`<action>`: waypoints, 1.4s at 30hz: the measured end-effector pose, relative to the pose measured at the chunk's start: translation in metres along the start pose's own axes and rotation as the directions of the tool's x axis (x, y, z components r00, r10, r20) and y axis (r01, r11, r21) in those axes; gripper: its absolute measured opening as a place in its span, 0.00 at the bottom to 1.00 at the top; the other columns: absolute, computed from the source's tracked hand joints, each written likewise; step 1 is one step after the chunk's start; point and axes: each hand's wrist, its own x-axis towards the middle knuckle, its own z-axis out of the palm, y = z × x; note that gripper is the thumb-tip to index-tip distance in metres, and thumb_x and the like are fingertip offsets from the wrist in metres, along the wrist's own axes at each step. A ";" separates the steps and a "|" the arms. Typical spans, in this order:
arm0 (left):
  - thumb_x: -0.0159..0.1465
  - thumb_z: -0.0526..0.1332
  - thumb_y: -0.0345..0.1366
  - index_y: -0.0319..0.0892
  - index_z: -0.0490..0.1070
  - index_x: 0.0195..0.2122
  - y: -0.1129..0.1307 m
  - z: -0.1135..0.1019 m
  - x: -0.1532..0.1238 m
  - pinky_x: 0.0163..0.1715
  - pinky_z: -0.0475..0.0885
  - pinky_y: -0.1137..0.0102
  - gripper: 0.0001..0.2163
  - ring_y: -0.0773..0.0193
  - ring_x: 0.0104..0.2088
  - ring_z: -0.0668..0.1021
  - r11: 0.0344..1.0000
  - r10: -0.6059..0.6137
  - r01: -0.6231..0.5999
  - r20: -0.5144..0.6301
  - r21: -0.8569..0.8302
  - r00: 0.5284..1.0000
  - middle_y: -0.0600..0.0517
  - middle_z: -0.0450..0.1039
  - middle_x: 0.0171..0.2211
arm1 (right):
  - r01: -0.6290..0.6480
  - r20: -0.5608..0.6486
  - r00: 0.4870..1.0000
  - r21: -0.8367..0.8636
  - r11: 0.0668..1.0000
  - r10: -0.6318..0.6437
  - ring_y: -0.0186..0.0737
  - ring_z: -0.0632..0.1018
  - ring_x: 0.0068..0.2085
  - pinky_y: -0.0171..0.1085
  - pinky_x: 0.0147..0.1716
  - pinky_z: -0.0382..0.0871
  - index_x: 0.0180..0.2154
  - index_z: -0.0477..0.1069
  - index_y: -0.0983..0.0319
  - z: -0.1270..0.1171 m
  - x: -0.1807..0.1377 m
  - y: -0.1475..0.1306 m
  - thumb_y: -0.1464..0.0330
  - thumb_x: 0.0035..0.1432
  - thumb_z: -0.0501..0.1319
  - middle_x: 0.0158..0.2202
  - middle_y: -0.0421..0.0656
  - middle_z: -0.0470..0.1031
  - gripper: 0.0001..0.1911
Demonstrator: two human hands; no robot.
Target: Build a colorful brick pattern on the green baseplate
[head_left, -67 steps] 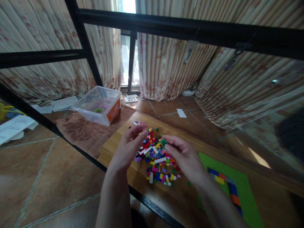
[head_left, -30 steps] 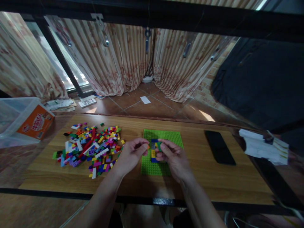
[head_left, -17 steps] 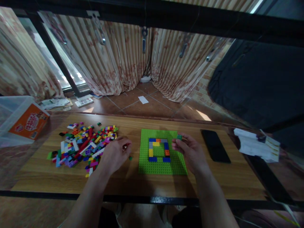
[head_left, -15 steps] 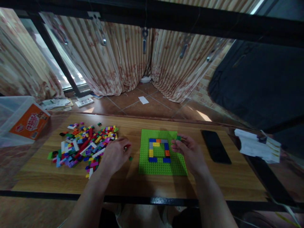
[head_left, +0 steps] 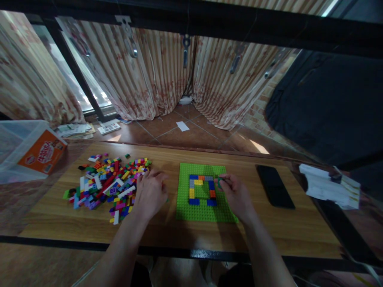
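My right hand [head_left: 236, 193] pinches a small dark green brick [head_left: 220, 183] over the right side of the light green baseplate [head_left: 185, 213]. On the plate, blue, orange, grey and yellow bricks form a square outline [head_left: 212, 194] with a gap in its near side. A yellow brick [head_left: 198, 182] lies inside its far edge. My left hand [head_left: 152, 192] hovers palm down between the plate and the brick pile [head_left: 104, 183], its fingers bent but apart. Whatever lies under that palm is hidden; a sliver of green shows beside it.
A black phone [head_left: 274, 186] lies right of the baseplate. White papers [head_left: 318, 183] are beyond the table's right end. On the left stands a clear plastic bin [head_left: 18, 139] with an orange label. Books [head_left: 109, 126] and papers rest on the floor behind the table [head_left: 167, 235].
My right hand has brought the green brick lower and closer to the outline's right side. My left hand has turned palm down, and the red piece near its fingertips is out of sight.
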 end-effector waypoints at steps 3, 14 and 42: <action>0.57 0.59 0.27 0.45 0.77 0.37 0.021 0.007 -0.001 0.48 0.66 0.55 0.10 0.49 0.43 0.75 0.988 0.058 -0.058 -0.003 -0.145 0.998 0.44 0.76 0.40 | 0.041 -0.012 0.999 -0.158 0.987 -0.043 0.45 0.79 0.41 0.46 0.42 0.73 0.39 0.73 0.60 0.001 -0.001 -0.002 0.62 0.56 0.58 0.38 0.46 0.78 0.11; 0.58 0.62 0.29 0.44 0.73 0.48 0.065 0.039 -0.015 0.54 0.65 0.50 0.16 0.49 0.56 0.68 0.978 0.191 -0.176 0.140 -0.109 0.972 0.44 0.64 0.59 | -0.025 -0.037 0.999 -0.120 0.992 0.020 0.45 0.79 0.39 0.44 0.44 0.70 0.38 0.79 0.60 0.021 0.001 -0.004 0.64 0.52 0.62 0.38 0.45 0.82 0.13; 0.61 0.60 0.30 0.42 0.76 0.44 0.041 0.032 -0.001 0.56 0.66 0.52 0.11 0.52 0.54 0.72 0.987 0.074 -0.052 0.141 -0.154 0.987 0.44 0.71 0.53 | -0.089 0.005 0.996 0.020 0.996 0.089 0.41 0.78 0.31 0.42 0.34 0.74 0.39 0.78 0.61 0.026 -0.006 -0.007 0.61 0.50 0.64 0.32 0.43 0.79 0.15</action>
